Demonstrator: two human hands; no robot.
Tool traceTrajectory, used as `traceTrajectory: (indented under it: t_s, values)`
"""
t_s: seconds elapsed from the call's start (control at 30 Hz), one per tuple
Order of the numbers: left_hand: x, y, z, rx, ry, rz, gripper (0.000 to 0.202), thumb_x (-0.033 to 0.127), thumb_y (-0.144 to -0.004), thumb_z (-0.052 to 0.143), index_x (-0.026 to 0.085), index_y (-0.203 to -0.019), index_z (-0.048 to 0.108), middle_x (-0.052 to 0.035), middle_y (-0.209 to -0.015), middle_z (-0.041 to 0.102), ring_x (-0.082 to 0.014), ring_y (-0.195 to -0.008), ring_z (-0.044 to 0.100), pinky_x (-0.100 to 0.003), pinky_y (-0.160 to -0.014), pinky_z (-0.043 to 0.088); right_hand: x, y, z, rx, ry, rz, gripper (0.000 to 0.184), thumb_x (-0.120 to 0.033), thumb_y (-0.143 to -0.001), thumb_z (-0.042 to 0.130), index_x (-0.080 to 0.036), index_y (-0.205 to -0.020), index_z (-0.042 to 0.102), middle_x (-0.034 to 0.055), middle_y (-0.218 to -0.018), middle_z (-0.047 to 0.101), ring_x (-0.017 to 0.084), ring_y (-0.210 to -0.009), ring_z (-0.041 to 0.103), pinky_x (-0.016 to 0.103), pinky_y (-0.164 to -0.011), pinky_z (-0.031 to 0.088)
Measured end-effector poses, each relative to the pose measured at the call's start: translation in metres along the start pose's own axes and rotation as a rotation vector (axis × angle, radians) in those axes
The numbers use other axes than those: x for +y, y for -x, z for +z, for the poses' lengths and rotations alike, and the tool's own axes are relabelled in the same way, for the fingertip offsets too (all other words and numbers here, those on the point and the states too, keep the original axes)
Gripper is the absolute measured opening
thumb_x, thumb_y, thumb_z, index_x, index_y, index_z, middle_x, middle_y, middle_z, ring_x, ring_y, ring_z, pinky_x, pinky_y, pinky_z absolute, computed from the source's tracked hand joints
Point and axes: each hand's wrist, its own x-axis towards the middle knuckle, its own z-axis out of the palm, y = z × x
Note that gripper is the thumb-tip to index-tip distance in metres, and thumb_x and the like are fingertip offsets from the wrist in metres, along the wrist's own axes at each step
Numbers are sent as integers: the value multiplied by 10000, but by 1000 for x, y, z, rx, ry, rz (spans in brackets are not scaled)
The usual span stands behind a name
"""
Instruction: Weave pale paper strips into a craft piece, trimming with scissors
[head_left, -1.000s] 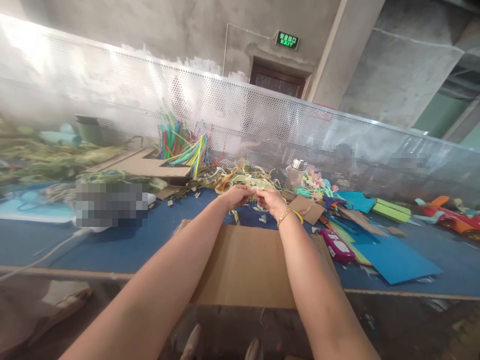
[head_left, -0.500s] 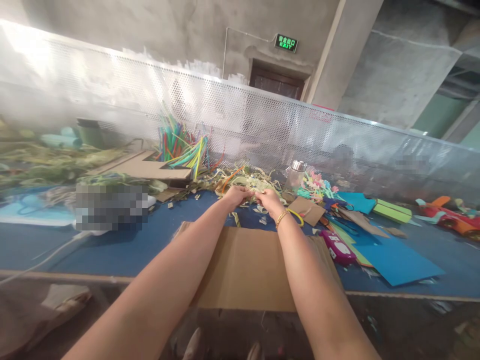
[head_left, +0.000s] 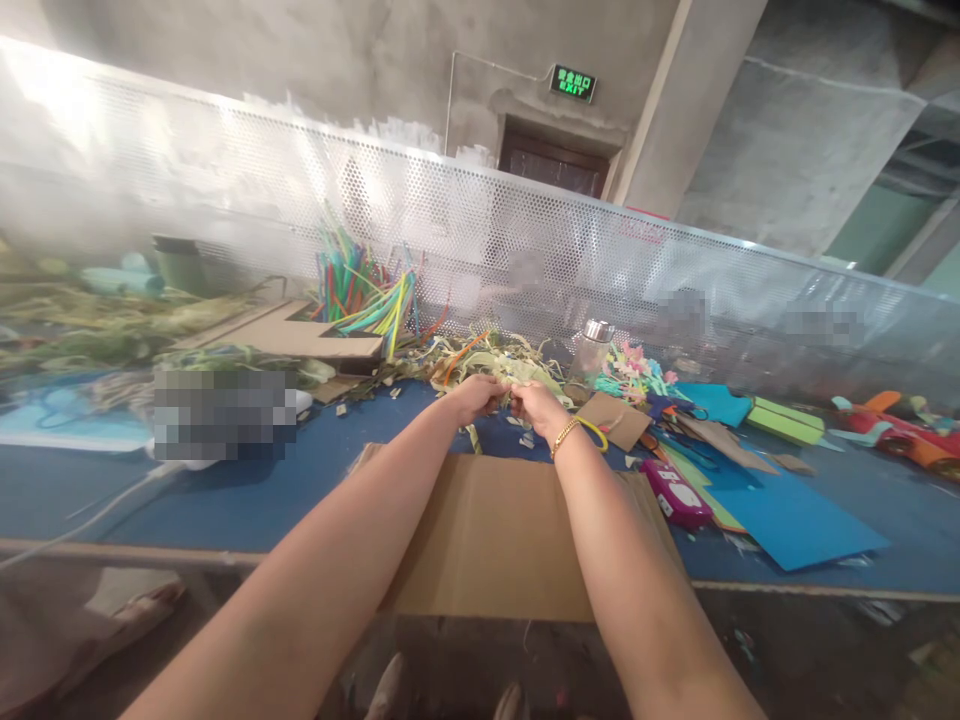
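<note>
Both hands are held together over the far middle of the blue table [head_left: 247, 490]. The left hand [head_left: 474, 396] and right hand [head_left: 537, 403] are closed, fingertips pinched on a small pale-green paper strip [head_left: 511, 386] held between them, just above the table. The strip sits right in front of a pile of green and yellow paper shreds [head_left: 495, 357]; what exactly is pinched is too small to tell beyond that. A gold bracelet [head_left: 566, 432] and a yellow band [head_left: 597, 431] are worn on the right wrist. A brown cardboard sheet [head_left: 491, 535] lies under the forearms, near edge over the table rim. Coloured straws [head_left: 360, 285] stand behind and to the left. A magenta box [head_left: 673, 491] lies right of the cardboard, label unreadable. A green sign [head_left: 574, 83] on the wall reads "EXIT".
</note>
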Motion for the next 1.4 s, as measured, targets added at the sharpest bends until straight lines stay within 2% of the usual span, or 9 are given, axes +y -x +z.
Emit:
traceTrajectory:
  t_s: [0.1, 0.3, 0.43, 0.63, 0.87, 1.0, 1.17, 1.23, 1.4]
  values:
    - [0, 0, -1, -32, 99, -23, 236, 235, -723, 742, 152, -652, 533, 32, -565, 499, -58, -476, 445, -179, -481, 341, -2, 2, -2, -45, -96, 37, 193, -277, -708, 669, -195, -638, 509, -49, -508, 502, 88, -497, 473, 233, -539, 424]
    - [0, 2, -5, -31, 173, -25, 226, 242, -694, 766, 143, -686, 563, 28, -559, 528, -49, -449, 436, -161, -434, 289, -7, 6, -8, -33, -136, 54, 120, -220, -654, 676, -185, -704, 574, -31, -612, 586, 89, -569, 535, 208, -550, 425]
    - [1, 3, -3, 3, 139, 19, 228, 226, -675, 765, 149, -665, 551, 44, -513, 501, -39, -405, 380, -172, -409, 236, -11, 8, -9, 1, -158, 69, 165, -340, -703, 651, -183, -741, 617, -11, -656, 619, 95, -578, 544, 203, -518, 395]
    - [5, 7, 3, -36, -36, 93, 222, 230, -664, 738, 156, -613, 536, 55, -446, 432, -41, -376, 299, -212, -405, 164, -1, 0, -7, 44, -24, -92, 280, -397, -581, 770, -185, -721, 652, -24, -572, 587, 109, -554, 510, 228, -517, 373]
    - [13, 11, 3, 53, -145, 33, 276, 257, -573, 787, 162, -584, 528, 49, -462, 464, -36, -378, 271, -214, -408, 143, 14, -19, -5, 256, -100, -216, 308, -409, -540, 773, -179, -695, 638, -42, -512, 551, 107, -499, 464, 243, -499, 382]
    - [16, 13, 0, -41, -172, -6, 121, 224, -596, 713, 146, -628, 626, 19, -495, 529, -45, -388, 296, -210, -408, 157, 15, -22, -8, 321, -132, -231, 343, -448, -547, 768, -187, -723, 632, -28, -555, 577, 123, -526, 491, 253, -507, 401]
    - [16, 19, -2, -261, -276, -70, 78, 131, -554, 652, 145, -625, 682, 2, -523, 575, -60, -415, 361, -202, -403, 180, 9, -25, -26, 429, -157, -227, 316, -502, -649, 698, -217, -709, 576, -54, -463, 430, 112, -439, 397, 261, -437, 328]
    - [15, 19, -3, -213, -239, -71, 89, 114, -562, 647, 150, -637, 679, 3, -538, 589, -63, -424, 386, -197, -403, 196, 7, -24, -31, 427, -179, -195, 320, -485, -635, 715, -218, -725, 563, -56, -472, 442, 105, -430, 396, 251, -421, 317]
    - [16, 11, -5, 210, -44, -7, 109, 143, -613, 728, 145, -689, 650, -18, -639, 646, -84, -531, 524, -182, -445, 284, 10, -19, -23, 288, -191, -157, 352, -477, -617, 737, -219, -792, 573, -30, -582, 589, 122, -501, 518, 237, -445, 382]
